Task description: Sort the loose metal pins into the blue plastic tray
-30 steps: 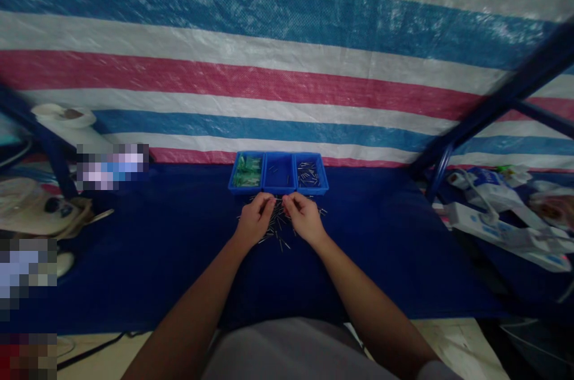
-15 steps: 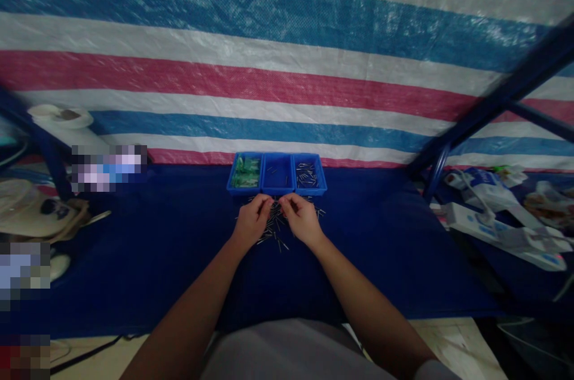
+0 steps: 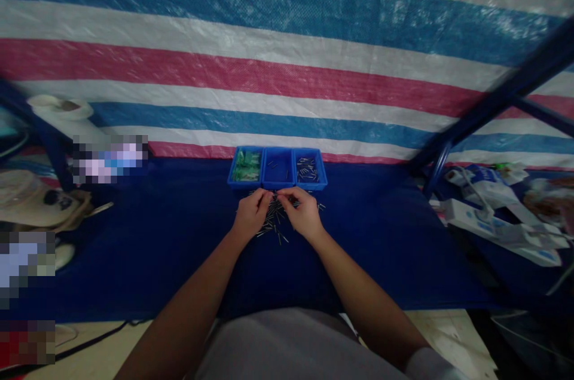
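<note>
My left hand (image 3: 252,213) and my right hand (image 3: 302,213) meet almost fingertip to fingertip over a pile of thin metal pins (image 3: 277,221) on the dark blue surface. Both hands are closed in a pinch; whatever lies between the fingers is too small to make out. Just beyond them stand three blue trays side by side. Green and clear small pieces fill the left tray (image 3: 230,178). In the middle tray (image 3: 278,179) lie a few pins, and the right tray (image 3: 323,180) holds several metal pins.
A striped plastic sheet (image 3: 287,69) hangs behind the blue surface (image 3: 179,248). At the right lies a white power strip (image 3: 497,233) near plastic bags, beside a blue metal frame (image 3: 484,108). A beige object (image 3: 27,201) and a white cylinder (image 3: 67,114) are at the left.
The view has tilted slightly, so the scene sits a little higher in the picture. The fingertips of my hands have come slightly closer together; both stay pinched over the pile.
</note>
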A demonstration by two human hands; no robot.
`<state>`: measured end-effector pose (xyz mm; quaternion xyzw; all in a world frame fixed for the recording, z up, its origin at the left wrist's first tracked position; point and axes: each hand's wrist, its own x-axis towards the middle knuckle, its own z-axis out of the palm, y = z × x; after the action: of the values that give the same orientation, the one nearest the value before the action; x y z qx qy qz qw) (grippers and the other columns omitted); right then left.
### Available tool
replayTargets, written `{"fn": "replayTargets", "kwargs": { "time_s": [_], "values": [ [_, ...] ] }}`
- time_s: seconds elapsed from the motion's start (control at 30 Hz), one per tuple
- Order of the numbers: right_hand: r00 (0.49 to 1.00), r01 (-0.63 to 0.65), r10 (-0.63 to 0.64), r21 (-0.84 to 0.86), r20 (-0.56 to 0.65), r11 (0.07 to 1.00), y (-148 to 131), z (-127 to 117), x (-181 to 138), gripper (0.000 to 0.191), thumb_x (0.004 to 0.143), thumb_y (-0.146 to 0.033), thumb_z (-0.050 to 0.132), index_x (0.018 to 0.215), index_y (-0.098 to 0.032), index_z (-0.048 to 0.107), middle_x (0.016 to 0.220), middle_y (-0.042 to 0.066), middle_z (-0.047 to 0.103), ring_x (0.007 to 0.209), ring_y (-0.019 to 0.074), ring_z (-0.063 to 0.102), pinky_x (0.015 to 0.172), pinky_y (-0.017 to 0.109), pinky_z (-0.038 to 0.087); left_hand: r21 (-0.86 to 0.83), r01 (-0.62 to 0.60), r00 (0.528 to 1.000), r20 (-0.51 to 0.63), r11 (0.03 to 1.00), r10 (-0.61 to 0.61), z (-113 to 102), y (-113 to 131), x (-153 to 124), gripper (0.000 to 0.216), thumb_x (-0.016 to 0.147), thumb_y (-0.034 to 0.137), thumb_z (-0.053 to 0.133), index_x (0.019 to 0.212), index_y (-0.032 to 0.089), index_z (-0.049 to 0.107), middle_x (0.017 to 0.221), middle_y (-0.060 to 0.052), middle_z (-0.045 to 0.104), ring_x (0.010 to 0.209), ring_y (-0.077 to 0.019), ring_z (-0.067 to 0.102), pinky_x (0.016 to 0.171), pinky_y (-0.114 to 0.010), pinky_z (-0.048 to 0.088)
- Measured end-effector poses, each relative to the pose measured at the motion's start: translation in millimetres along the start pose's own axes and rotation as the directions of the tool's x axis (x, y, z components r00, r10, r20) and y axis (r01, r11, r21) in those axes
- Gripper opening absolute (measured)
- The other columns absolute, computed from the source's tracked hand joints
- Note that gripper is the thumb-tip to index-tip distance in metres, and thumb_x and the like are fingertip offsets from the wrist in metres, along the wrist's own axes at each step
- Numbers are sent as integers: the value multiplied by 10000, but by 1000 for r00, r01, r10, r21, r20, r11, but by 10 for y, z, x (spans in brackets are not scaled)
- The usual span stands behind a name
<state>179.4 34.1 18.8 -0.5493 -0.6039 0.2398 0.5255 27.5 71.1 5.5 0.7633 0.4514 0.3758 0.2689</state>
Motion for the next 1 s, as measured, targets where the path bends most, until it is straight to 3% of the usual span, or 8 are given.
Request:
{"fn": "replayTargets", "kwargs": {
  "time_s": [1.0],
  "values": [
    [999, -40, 40, -14, -28, 999, 46, -13, 14, 141, 839, -282, 587, 872, -202, 698, 855, 50, 695, 748, 173, 626, 707, 301, 490, -91, 33, 999, -9, 995, -34, 12, 27, -12, 254, 901, 380, 467, 995, 184, 600, 642, 25, 606, 542, -106, 556, 560, -217, 415]
  ]
}}
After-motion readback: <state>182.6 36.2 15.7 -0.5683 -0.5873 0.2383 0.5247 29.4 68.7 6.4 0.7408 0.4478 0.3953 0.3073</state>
